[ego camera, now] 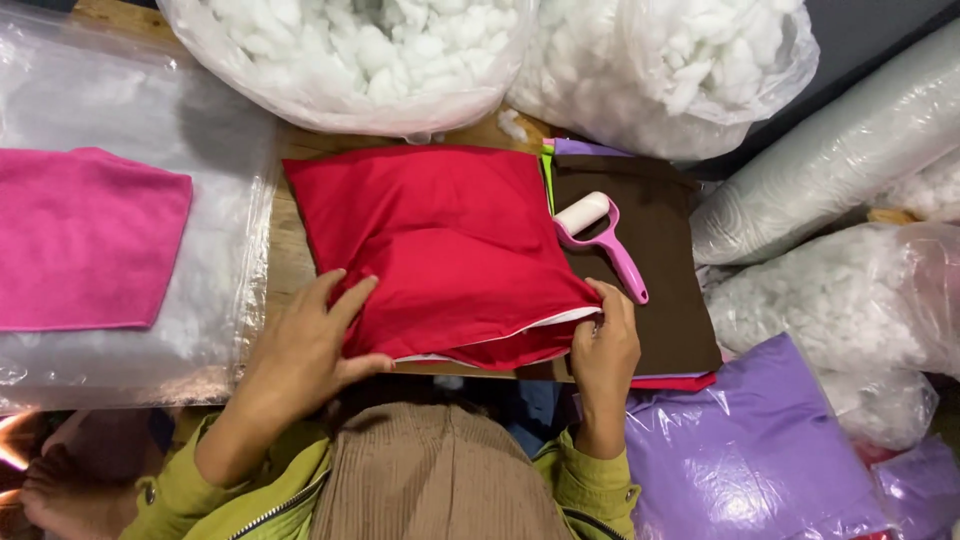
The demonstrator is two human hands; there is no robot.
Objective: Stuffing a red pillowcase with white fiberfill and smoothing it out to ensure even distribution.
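The left hand (305, 350) is pressing spread fingers on the red cushion cover (440, 245) to steady it while the right hand (603, 350) is pinching its open edge.

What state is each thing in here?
red cushion cover: stuffed, open at near edge
left hand: pressing flat on cover's near left corner
right hand: pinching cover's open edge
pink lint roller: lying on brown fabric
stuffing bags: full
pink cloth: lying flat
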